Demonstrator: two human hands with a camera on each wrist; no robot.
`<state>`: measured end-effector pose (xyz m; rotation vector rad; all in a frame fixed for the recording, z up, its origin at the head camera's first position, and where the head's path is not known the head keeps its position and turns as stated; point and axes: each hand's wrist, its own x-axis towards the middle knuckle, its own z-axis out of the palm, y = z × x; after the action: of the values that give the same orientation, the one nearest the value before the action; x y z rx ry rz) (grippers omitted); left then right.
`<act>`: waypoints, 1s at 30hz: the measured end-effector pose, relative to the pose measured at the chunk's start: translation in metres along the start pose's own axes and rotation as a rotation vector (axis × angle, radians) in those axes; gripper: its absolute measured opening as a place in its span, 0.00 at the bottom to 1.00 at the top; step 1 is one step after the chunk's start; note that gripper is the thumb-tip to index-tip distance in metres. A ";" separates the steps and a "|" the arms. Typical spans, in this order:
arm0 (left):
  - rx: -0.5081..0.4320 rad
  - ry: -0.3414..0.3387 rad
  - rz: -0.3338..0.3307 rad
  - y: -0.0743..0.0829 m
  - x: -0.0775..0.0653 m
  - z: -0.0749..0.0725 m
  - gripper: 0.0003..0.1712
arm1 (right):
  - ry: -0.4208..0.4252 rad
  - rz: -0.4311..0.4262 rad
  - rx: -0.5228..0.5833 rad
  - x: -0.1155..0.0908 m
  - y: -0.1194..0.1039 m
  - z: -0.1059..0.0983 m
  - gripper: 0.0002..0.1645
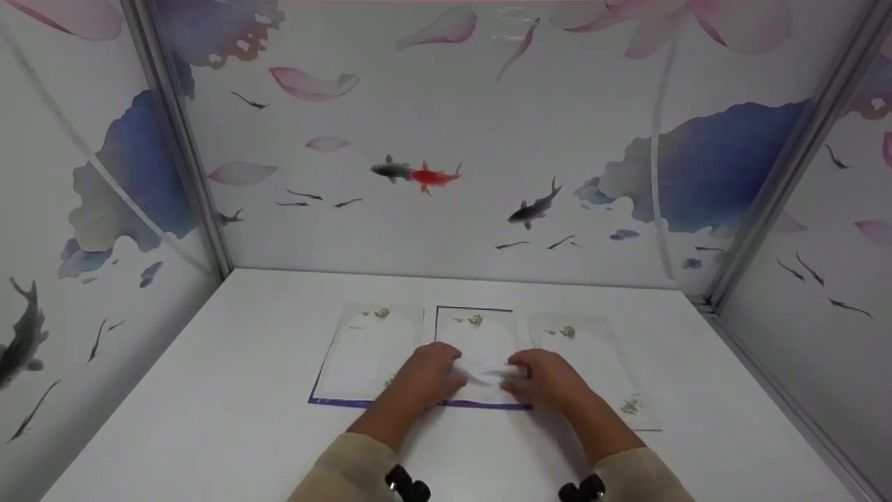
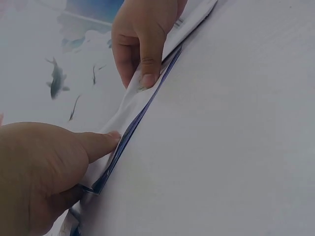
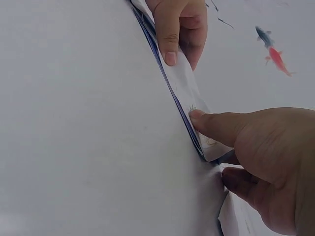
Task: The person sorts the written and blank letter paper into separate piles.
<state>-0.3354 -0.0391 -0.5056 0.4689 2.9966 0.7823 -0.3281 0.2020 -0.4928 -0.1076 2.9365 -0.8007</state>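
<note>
From the left, on the smooth white counter [image 1: 209, 418], there lies first a white rectangular left paper with blue near edge [image 1: 369, 348], its near right part hidden behind the left arm. Next comes the left hand [image 1: 432, 373], which pinches, thumb on top, the left side of the white, blue-edged middle paper with small green plant print [image 1: 481, 345], lying between the two others. The right hand [image 1: 547, 376] pinches its right side in the same manner, I think so that the layers stay even (whether it is a booklet or loose sheets, I cannot tell). Between the hands the paper bulges, probably from this pressure. Last, the white printed right paper [image 1: 582, 366] lies flat, maybe set apart for working room.
</note>
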 end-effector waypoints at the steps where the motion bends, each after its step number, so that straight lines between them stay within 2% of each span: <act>1: 0.000 0.015 0.011 -0.001 0.000 0.000 0.26 | 0.007 0.005 0.005 0.000 0.000 0.001 0.28; 6: -0.011 0.092 0.030 -0.001 -0.001 0.000 0.20 | 0.033 0.017 0.011 0.002 -0.001 0.003 0.23; 11: -0.029 0.146 -0.011 0.000 -0.002 0.002 0.18 | 0.051 0.012 0.015 0.003 -0.003 0.003 0.21; 14: -0.020 0.159 -0.033 0.000 -0.001 0.003 0.19 | 0.060 0.011 0.027 0.002 -0.004 0.003 0.19; 19: -0.060 0.160 -0.067 0.000 0.000 0.003 0.20 | 0.081 0.016 0.042 0.002 -0.006 0.003 0.18; 22: -0.106 0.167 -0.087 0.001 -0.001 0.002 0.21 | 0.095 0.057 0.094 0.002 -0.006 0.004 0.18; 25: -0.164 0.184 -0.138 0.003 0.000 0.001 0.22 | 0.118 0.118 0.182 0.004 -0.006 0.004 0.21; 30: -0.350 0.248 -0.259 0.003 0.004 -0.001 0.24 | 0.174 0.162 0.334 0.006 -0.003 0.002 0.28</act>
<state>-0.3381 -0.0364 -0.5033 -0.0292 2.9416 1.3858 -0.3335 0.1980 -0.4933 0.2325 2.8642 -1.3142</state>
